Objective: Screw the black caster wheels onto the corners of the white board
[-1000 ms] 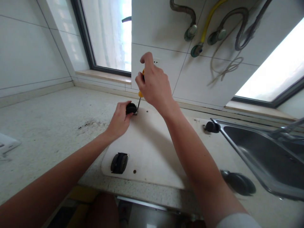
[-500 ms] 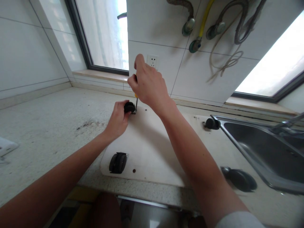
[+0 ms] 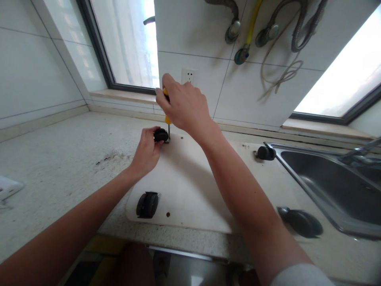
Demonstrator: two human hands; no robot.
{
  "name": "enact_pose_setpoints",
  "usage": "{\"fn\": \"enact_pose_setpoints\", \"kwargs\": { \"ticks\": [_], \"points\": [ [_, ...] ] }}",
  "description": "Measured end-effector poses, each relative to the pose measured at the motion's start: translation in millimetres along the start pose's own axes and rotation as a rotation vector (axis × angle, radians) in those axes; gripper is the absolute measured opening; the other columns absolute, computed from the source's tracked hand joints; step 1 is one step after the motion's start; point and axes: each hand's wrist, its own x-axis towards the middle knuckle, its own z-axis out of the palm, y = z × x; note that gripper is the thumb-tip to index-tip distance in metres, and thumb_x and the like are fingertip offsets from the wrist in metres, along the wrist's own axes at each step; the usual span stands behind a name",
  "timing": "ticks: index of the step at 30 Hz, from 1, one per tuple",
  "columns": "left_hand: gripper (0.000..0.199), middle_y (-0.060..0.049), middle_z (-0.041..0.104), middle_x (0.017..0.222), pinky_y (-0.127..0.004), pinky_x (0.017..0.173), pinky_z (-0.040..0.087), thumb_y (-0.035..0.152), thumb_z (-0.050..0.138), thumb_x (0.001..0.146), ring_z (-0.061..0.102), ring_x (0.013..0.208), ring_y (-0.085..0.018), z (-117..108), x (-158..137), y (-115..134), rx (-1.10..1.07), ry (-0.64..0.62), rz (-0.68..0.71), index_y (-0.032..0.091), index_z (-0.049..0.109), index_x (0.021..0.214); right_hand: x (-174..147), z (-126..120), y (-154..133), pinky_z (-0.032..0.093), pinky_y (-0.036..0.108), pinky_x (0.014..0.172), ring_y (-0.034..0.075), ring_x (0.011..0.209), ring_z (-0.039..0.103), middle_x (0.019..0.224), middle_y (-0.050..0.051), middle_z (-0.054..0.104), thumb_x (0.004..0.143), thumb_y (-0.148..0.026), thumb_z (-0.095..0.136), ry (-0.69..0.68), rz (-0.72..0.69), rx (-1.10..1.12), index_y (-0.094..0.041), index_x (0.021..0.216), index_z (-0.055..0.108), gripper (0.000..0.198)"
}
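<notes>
A white board lies on the counter with black caster wheels at its corners. My left hand is closed around the far-left caster, thumb and fingers on either side of the wheel. Above it, my right hand grips the yellow and black handle of a screwdriver. The screwdriver stands nearly upright, its metal shaft reaching down to the caster's mounting plate. Other casters sit at the near left, far right and near right.
To the right is a steel sink with a faucet. Behind the board rises a tiled wall with a socket, pipe valves and a looped cord. Dark debris lies on the counter, left of the board.
My right hand has turned slightly on the screwdriver and sits a little lower and further left, with more of the yellow handle showing. My left hand still holds the caster.
</notes>
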Motion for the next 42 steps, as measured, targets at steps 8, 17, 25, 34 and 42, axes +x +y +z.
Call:
{"fn": "enact_pose_setpoints", "kwargs": {
  "ticks": [8,17,25,34,42],
  "points": [
    [0.047,-0.018,0.065,0.143,-0.065,0.119,0.061,0.016,0.064,0.099,0.070,0.136,-0.036,-0.3,-0.6,-3.4,-0.012,-0.013,-0.022,0.021,0.057,0.146,-0.6,-2.7,0.9,0.046,0.041,0.084,0.032,0.097,0.068,0.108,0.012,0.072,0.115,-0.029,0.044,-0.022,-0.036,0.000,-0.024,0.125,0.059,0.018],
    [0.046,-0.018,0.065,0.142,-0.065,0.117,0.062,0.016,0.064,0.099,0.071,0.133,-0.035,-0.1,-0.7,-4.1,-0.026,-0.006,-0.046,0.021,0.057,0.144,-0.7,-4.9,-1.9,0.046,0.040,0.085,0.031,0.098,0.066,0.112,0.012,0.074,0.112,-0.028,0.044,-0.066,-0.044,0.091,-0.026,0.128,0.056,0.020],
    [0.046,-0.017,0.064,0.142,-0.063,0.119,0.060,0.015,0.064,0.099,0.070,0.135,-0.034,0.3,-0.8,-2.3,-0.033,-0.005,-0.055,0.022,0.057,0.144,-1.9,-3.7,-2.0,0.048,0.041,0.085,0.032,0.099,0.067,0.118,0.012,0.072,0.113,-0.030,0.045,-0.064,-0.034,0.063,-0.025,0.130,0.058,0.022],
    [0.047,-0.018,0.064,0.142,-0.063,0.117,0.062,0.015,0.063,0.099,0.069,0.135,-0.035,0.0,-1.0,-0.7,-0.019,-0.009,-0.053,0.022,0.056,0.145,-0.4,-2.8,-2.9,0.047,0.040,0.086,0.032,0.106,0.066,0.122,0.012,0.070,0.111,-0.025,0.045,0.014,-0.050,0.056,-0.026,0.126,0.060,0.020],
    [0.046,-0.018,0.064,0.142,-0.064,0.120,0.060,0.015,0.063,0.099,0.069,0.136,-0.035,0.4,-0.7,-2.0,-0.018,-0.010,-0.058,0.021,0.056,0.145,-0.3,-1.2,1.0,0.047,0.039,0.087,0.030,0.106,0.067,0.124,0.012,0.070,0.105,-0.025,0.051,0.042,-0.112,0.161,-0.028,0.143,0.051,0.038]
  ]
}}
